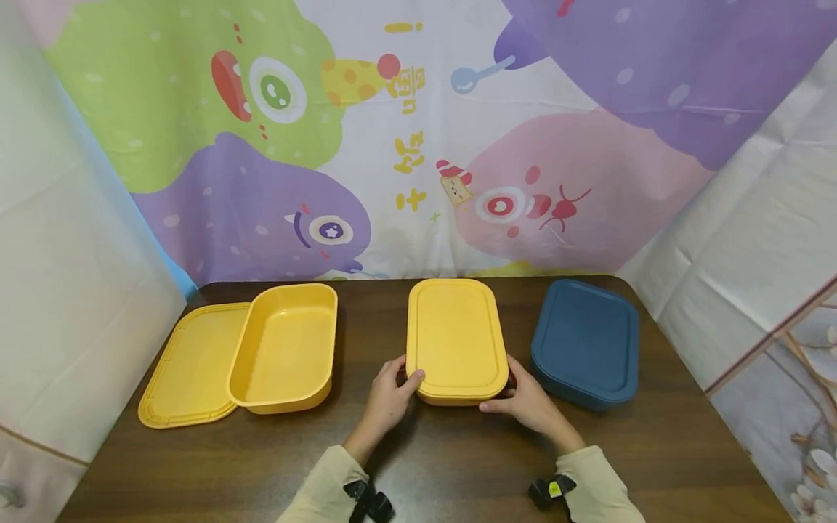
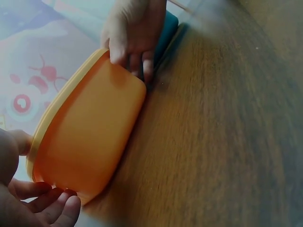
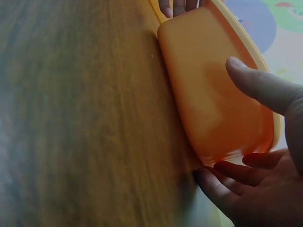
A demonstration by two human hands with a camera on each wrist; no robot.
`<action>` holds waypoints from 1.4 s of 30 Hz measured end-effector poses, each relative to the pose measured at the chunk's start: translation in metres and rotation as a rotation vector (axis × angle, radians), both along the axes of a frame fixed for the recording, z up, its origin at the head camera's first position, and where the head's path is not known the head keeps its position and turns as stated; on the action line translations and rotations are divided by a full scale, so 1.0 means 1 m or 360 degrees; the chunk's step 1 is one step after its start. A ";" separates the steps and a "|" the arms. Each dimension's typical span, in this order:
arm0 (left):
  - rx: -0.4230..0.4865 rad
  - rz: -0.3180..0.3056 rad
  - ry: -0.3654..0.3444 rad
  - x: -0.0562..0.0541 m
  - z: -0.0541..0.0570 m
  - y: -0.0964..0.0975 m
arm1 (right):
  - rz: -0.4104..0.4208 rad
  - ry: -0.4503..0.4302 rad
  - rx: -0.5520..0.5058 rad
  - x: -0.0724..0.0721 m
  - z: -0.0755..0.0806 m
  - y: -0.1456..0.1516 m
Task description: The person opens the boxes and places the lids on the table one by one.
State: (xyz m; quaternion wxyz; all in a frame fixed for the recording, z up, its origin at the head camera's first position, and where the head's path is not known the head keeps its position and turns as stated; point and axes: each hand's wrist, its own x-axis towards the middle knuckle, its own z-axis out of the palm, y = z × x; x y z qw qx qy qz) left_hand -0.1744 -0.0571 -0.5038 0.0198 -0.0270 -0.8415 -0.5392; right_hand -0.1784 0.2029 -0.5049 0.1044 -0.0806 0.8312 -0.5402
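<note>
A yellow food container (image 1: 458,338) with its lid on rests on the dark wooden table between my two hands. My left hand (image 1: 387,403) holds its near left corner, the thumb over the lid's rim and the fingers along the side wall. At the near right corner is my right hand (image 1: 530,403), its thumb by the front wall and its fingers round the right side. The left wrist view shows the container's orange-looking wall (image 2: 94,123) with both hands at its ends. In the right wrist view, the right thumb (image 3: 258,87) crosses in front of the wall.
On the left, an uncovered yellow container (image 1: 284,349) partly overlaps a loose yellow lid (image 1: 189,370). A blue lidded container (image 1: 587,338) stands right of my right hand. Behind the table (image 1: 451,465) hangs a cartoon-printed curtain (image 1: 418,247), with pale cloth at both sides.
</note>
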 end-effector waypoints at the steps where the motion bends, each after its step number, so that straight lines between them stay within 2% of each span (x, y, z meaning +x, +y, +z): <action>1: -0.0001 0.0007 -0.0005 0.000 0.000 0.000 | -0.0011 0.0007 0.0016 0.000 0.000 0.000; 7: 0.0036 0.0049 -0.0032 0.000 0.001 0.001 | -0.0079 0.0084 0.0102 0.002 0.001 -0.004; 12: 0.0014 0.0072 0.0031 0.000 0.003 0.002 | -0.0115 0.0099 0.0133 0.005 0.004 -0.007; 16: -0.0122 0.0167 0.0172 0.002 0.007 0.004 | -0.0125 0.0077 0.0141 0.004 0.006 -0.008; 19: -0.0259 0.0218 0.0320 0.003 0.011 0.008 | -0.0116 0.0072 0.0146 0.004 0.005 -0.007; 24: -0.0409 0.0198 0.0574 0.005 0.017 0.016 | -0.0118 0.0064 0.0149 0.003 0.002 -0.004; 26: -0.0447 0.0172 0.0648 0.005 0.018 0.019 | -0.0122 0.0062 0.0154 0.003 0.000 -0.003; 29: -0.0487 0.0104 0.0698 0.006 0.020 0.025 | -0.0130 0.0061 0.0157 0.003 -0.002 -0.003; 35: -0.0556 -0.0058 0.0716 0.007 0.024 0.035 | -0.0133 0.0059 0.0156 0.004 -0.003 -0.005; 42: -0.0628 -0.0324 0.0687 0.010 0.030 0.046 | -0.0116 0.0067 0.0149 0.006 0.000 -0.003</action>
